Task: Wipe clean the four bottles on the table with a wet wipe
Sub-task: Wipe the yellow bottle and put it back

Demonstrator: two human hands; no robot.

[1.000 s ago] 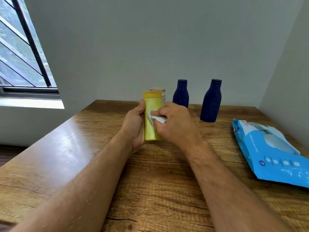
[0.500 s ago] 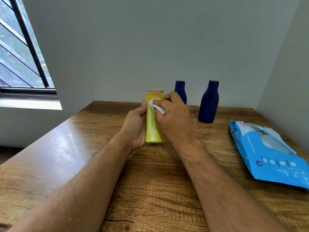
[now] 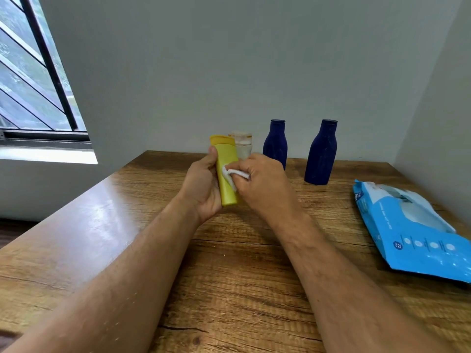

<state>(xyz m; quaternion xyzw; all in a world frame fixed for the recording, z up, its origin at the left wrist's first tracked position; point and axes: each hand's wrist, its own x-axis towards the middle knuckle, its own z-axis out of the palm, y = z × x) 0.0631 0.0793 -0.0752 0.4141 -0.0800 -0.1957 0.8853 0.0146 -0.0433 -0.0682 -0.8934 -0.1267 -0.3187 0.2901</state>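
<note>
My left hand grips a yellow bottle, cap up and tilted slightly left, above the wooden table. My right hand pinches a white wet wipe and presses it against the middle of the yellow bottle's front. Behind them a cream bottle stands near the wall, partly hidden. Two dark blue bottles stand upright at the back: one just behind my right hand, the other further right.
A blue wet-wipe pack lies at the table's right side, close to the right wall. A barred window is on the left. The grey back wall runs along the table's far edge.
My right hand slid the wipe down from the yellow bottle's cap to its middle. The bottle now leans a little left, and the cream bottle shows behind it.
</note>
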